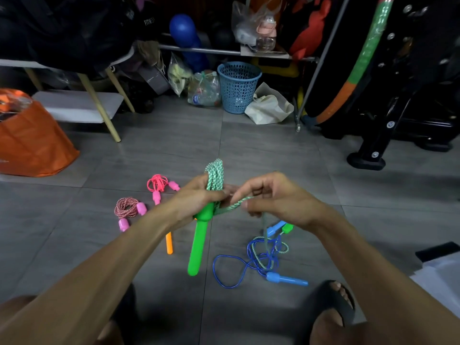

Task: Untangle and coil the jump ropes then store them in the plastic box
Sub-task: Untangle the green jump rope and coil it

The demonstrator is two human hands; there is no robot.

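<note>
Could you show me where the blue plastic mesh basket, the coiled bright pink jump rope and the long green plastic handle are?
Blue plastic mesh basket point(237, 89): head view, on its perforated front wall.
Coiled bright pink jump rope point(157, 183): head view, on its coiled cord.
Long green plastic handle point(198, 245): head view, on its shaft's middle.

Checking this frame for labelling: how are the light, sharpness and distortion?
Head view: dim, soft indoor light, the shelves behind murky; faint shadows on the floor tiles; wide-angle bending curves the tile seams and the hoop; left hand, right hand and green rope fairly sharp; fingertips slightly smeared.
</note>
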